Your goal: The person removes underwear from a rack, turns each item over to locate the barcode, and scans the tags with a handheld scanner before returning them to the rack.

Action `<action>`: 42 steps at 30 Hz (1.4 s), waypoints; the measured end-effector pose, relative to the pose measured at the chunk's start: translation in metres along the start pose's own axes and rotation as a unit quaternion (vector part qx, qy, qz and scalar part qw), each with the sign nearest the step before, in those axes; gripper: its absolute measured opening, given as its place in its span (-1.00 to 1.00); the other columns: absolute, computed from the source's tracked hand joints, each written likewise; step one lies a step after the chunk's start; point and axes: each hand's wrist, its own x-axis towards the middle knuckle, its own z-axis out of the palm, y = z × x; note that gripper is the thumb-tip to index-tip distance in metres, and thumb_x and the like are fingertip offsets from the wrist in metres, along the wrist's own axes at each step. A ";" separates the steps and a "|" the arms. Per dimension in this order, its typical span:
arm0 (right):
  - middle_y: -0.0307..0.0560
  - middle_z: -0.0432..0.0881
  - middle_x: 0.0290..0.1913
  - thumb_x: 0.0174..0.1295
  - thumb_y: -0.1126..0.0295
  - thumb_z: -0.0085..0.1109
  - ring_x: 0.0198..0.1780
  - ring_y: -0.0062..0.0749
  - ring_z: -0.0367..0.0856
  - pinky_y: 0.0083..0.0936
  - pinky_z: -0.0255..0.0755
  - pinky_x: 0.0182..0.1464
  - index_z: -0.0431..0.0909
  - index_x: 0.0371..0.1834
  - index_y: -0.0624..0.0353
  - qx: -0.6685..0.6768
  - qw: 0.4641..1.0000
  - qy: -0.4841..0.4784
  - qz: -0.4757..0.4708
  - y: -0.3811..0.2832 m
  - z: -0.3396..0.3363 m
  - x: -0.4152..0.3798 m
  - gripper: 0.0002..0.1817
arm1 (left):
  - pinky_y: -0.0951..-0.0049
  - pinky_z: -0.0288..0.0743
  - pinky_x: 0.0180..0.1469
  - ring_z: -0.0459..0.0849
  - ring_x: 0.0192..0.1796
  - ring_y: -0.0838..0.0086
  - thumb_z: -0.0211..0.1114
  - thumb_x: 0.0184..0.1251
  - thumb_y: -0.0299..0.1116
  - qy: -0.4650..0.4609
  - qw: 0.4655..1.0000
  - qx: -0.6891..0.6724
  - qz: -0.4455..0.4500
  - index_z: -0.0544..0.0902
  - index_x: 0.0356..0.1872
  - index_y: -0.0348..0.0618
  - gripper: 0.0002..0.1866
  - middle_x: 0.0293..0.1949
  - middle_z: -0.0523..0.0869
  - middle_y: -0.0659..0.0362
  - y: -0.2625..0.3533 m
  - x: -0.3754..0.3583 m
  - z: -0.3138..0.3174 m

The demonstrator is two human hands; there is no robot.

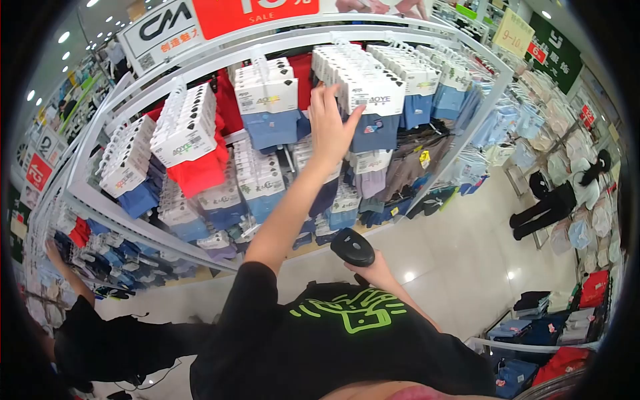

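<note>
Head camera: left hand (329,130), grip spread, touches the front white card (387,97) at its left; right hand (376,268), lower down, clasps a scanner (353,247).

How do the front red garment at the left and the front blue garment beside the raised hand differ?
The red garment looks plain, while the blue garment has a small print near its top. The red garment hangs slanted in this view; the blue garment looks nearly level. The left hand is at the blue garment's card; no hand is at the red garment's. Both hang below white AOYE cards.
</note>
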 end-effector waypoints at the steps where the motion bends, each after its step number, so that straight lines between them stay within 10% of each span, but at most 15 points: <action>1: -0.24 0.57 -0.55 -0.05 0.43 0.32 -0.53 -0.67 0.46 -0.63 0.36 -0.44 0.56 -0.34 0.27 -0.002 1.000 0.007 0.001 0.000 -0.003 -0.002 -0.78 | 0.21 0.32 -0.06 0.42 -0.06 0.13 0.40 -0.04 -0.19 -0.026 0.999 0.040 -0.003 0.34 0.01 -0.25 -0.38 -0.10 0.35 0.00 0.001 0.010 0.006; 5: -0.12 0.65 -0.33 -0.08 0.43 0.35 -0.29 -0.60 0.55 -0.56 0.42 -0.18 0.55 -0.24 0.30 0.015 0.995 -0.014 0.096 0.003 -0.017 -0.014 -0.68 | 0.34 0.41 -0.27 0.52 -0.33 0.29 0.44 -0.09 -0.28 -0.040 0.999 -0.024 -0.022 0.40 -0.05 -0.16 -0.45 -0.19 0.40 0.05 -0.013 0.015 0.028; 7: -0.26 0.54 -0.58 -0.07 0.42 0.34 -0.58 -0.66 0.44 -0.61 0.33 -0.51 0.55 -0.36 0.26 0.025 0.998 0.038 0.050 0.011 -0.019 -0.016 -0.77 | 0.43 0.40 -0.38 0.50 -0.42 0.40 0.44 -0.09 -0.35 -0.085 0.990 -0.062 -0.092 0.41 -0.07 -0.18 -0.48 -0.28 0.43 0.08 -0.007 0.013 0.028; 11: -0.23 0.55 -0.58 -0.09 0.42 0.34 -0.58 -0.61 0.48 -0.60 0.36 -0.50 0.53 -0.41 0.29 0.011 0.995 0.081 0.066 0.013 -0.030 -0.021 -0.77 | 0.47 0.39 -0.41 0.46 -0.46 0.46 0.41 -0.05 -0.39 0.005 1.000 0.008 -0.021 0.40 -0.08 -0.21 -0.52 -0.45 0.46 0.12 -0.007 0.007 0.035; 21: -0.19 0.55 -0.56 -0.14 0.46 0.36 -0.59 -0.59 0.48 -0.61 0.37 -0.50 0.47 -0.46 0.29 -0.052 0.997 0.053 0.038 0.017 -0.041 -0.021 -0.75 | 0.30 0.44 -0.20 0.62 -0.21 0.04 0.27 0.10 -0.41 -0.122 0.977 -0.164 -0.064 0.27 -0.03 -0.27 -0.55 -0.25 0.61 -0.18 0.021 0.030 -0.001; 28: -0.23 0.59 -0.42 -0.02 0.54 0.24 -0.35 -0.63 0.53 -0.61 0.42 -0.25 0.49 -0.21 0.24 0.022 0.999 0.021 -0.028 0.030 -0.039 -0.008 -0.74 | 0.53 0.53 -0.31 0.67 -0.18 0.42 0.25 0.15 -0.49 -0.149 0.959 -0.229 -0.077 0.27 0.06 -0.23 -0.53 -0.13 0.60 -0.05 0.012 0.032 -0.024; 42: -0.04 0.43 0.07 -0.16 0.60 0.26 0.06 -0.42 0.45 -0.53 0.31 0.08 0.27 0.13 0.30 -0.028 0.972 0.081 -0.217 -0.104 -0.088 0.013 -0.33 | 0.52 0.45 -0.05 0.53 -0.06 0.47 0.17 0.11 -0.67 -0.108 0.811 -0.491 -0.298 0.25 0.10 -0.22 -0.50 -0.11 0.51 0.06 0.032 -0.102 -0.070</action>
